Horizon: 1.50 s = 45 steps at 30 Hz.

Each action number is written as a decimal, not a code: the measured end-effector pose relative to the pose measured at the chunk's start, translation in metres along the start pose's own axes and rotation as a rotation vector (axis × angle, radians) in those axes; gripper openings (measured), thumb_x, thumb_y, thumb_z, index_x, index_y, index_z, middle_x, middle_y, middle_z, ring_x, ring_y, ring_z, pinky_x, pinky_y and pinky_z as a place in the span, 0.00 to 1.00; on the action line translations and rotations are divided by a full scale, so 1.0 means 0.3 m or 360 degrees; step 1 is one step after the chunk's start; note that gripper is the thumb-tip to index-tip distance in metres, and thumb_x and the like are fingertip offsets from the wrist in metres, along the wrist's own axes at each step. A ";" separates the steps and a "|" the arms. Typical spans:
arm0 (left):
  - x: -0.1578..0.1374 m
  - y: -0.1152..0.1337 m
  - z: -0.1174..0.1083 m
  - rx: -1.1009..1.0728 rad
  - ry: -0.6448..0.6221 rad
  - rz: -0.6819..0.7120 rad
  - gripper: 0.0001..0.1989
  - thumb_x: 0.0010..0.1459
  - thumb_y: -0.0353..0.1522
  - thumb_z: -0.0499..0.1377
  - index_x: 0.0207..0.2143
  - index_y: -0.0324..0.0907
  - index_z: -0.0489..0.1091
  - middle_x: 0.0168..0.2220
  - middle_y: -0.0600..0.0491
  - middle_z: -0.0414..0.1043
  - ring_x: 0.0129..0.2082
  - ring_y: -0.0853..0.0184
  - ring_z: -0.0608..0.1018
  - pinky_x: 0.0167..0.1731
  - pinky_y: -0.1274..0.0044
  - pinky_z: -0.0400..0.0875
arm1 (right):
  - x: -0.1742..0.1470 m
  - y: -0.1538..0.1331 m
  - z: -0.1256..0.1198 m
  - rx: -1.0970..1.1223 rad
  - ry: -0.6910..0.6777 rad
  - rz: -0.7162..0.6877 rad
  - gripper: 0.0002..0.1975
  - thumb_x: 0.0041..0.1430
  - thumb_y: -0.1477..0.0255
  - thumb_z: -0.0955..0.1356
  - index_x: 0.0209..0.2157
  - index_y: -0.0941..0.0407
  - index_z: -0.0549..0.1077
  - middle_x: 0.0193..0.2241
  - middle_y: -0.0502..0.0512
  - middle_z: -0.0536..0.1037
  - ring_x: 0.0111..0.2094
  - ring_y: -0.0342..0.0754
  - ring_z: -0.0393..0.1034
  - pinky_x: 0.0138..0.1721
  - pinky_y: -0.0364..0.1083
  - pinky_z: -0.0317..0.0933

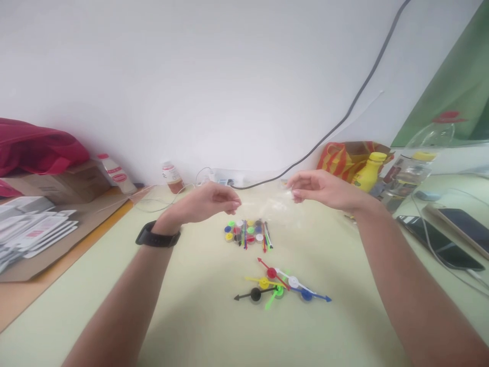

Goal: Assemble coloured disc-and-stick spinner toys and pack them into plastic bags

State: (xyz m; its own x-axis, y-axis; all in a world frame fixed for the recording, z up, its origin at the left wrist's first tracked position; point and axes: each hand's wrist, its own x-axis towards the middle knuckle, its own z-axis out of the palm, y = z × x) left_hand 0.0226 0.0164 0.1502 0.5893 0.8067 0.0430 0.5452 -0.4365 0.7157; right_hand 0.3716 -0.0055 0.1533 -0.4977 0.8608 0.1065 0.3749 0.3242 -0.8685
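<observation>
A clear plastic bag (273, 208) is stretched between my hands above the table, faint and partly blurred. My left hand (208, 204), with a black watch on the wrist, pinches its left side. On the opposite side, the fingers of my right hand (319, 189) are closed on the bag near its upper edge. Just below lie packs of small coloured discs and arrows (250, 232). Closer to me are several assembled arrow spinners, among them a red one (271, 273), a black one (255, 294) and a blue one (306, 295).
Flattened white boxes (34, 232) lie on cardboard at left, near a red bag (38, 148). Two drink bottles stand by the wall, one with a white label (172, 177). At right are a yellow bottle (369, 172), a large clear bottle (412, 168), phones (439, 242) and cables.
</observation>
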 end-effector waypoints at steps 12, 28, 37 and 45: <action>-0.003 0.007 0.003 -0.0135 0.0137 -0.0035 0.20 0.58 0.43 0.69 0.51 0.45 0.76 0.38 0.47 0.83 0.38 0.57 0.86 0.39 0.70 0.81 | 0.032 0.033 0.031 -0.0046 0.0263 -0.0107 0.17 0.63 0.62 0.72 0.50 0.52 0.72 0.35 0.54 0.79 0.41 0.52 0.76 0.48 0.55 0.69; -0.023 0.023 -0.025 0.0025 0.0224 -0.0081 0.16 0.57 0.44 0.70 0.42 0.42 0.81 0.34 0.47 0.83 0.35 0.59 0.85 0.26 0.78 0.78 | 0.000 -0.026 0.002 0.0653 0.0245 -0.0001 0.23 0.51 0.61 0.80 0.44 0.54 0.73 0.41 0.59 0.83 0.48 0.57 0.79 0.54 0.57 0.70; -0.029 0.044 -0.025 -0.0163 0.0328 -0.0061 0.22 0.53 0.44 0.72 0.47 0.42 0.81 0.36 0.45 0.83 0.38 0.54 0.86 0.37 0.70 0.83 | 0.007 -0.023 0.022 0.0496 0.0315 -0.0136 0.22 0.47 0.67 0.80 0.42 0.53 0.73 0.35 0.53 0.77 0.41 0.51 0.74 0.44 0.52 0.69; -0.045 0.066 -0.037 -0.0277 0.0402 -0.0035 0.24 0.49 0.45 0.74 0.46 0.42 0.81 0.36 0.45 0.83 0.38 0.51 0.86 0.35 0.70 0.84 | 0.049 0.031 0.056 0.0138 0.0465 -0.0210 0.17 0.53 0.68 0.75 0.43 0.52 0.70 0.35 0.51 0.71 0.39 0.49 0.71 0.42 0.51 0.68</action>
State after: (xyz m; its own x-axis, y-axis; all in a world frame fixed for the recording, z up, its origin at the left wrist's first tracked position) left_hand 0.0190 0.0013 0.1715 0.4000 0.8981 0.1826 0.4328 -0.3608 0.8262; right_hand 0.3548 0.0034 0.1387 -0.2878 0.8937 0.3443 0.2480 0.4168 -0.8745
